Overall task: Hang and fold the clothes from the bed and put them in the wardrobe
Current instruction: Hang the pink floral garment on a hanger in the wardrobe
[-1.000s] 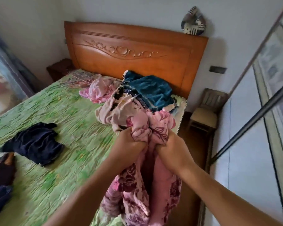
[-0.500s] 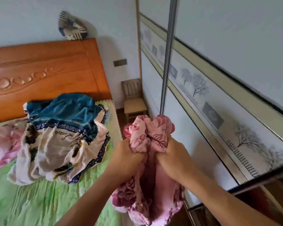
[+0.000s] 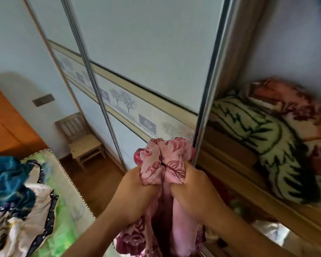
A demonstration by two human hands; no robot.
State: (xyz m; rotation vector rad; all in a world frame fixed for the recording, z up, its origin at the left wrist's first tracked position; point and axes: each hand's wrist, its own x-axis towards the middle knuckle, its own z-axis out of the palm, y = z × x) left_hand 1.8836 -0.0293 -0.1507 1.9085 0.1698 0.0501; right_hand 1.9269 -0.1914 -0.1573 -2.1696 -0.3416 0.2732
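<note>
A pink floral garment (image 3: 165, 160) is bunched up in front of me, its lower part hanging down between my forearms. My left hand (image 3: 135, 191) grips its left side and my right hand (image 3: 191, 191) grips its right side, fists close together. Right behind it is the edge of the wardrobe's sliding door (image 3: 146, 58), with the open wardrobe section (image 3: 248, 164) to the right. At lower left, a heap of clothes (image 3: 13, 201), teal and cream, lies on the bed (image 3: 67, 197) with its green sheet.
Folded blankets (image 3: 267, 138), green-white and red-patterned, fill a wardrobe shelf at right. A small wooden chair (image 3: 82, 138) stands in the corner between the orange headboard (image 3: 6, 130) and the wardrobe. Wooden floor runs between bed and wardrobe.
My view has swung right from the bed to the wardrobe. Both hands keep the same grip on the pink garment, now held in front of the wardrobe's open section.
</note>
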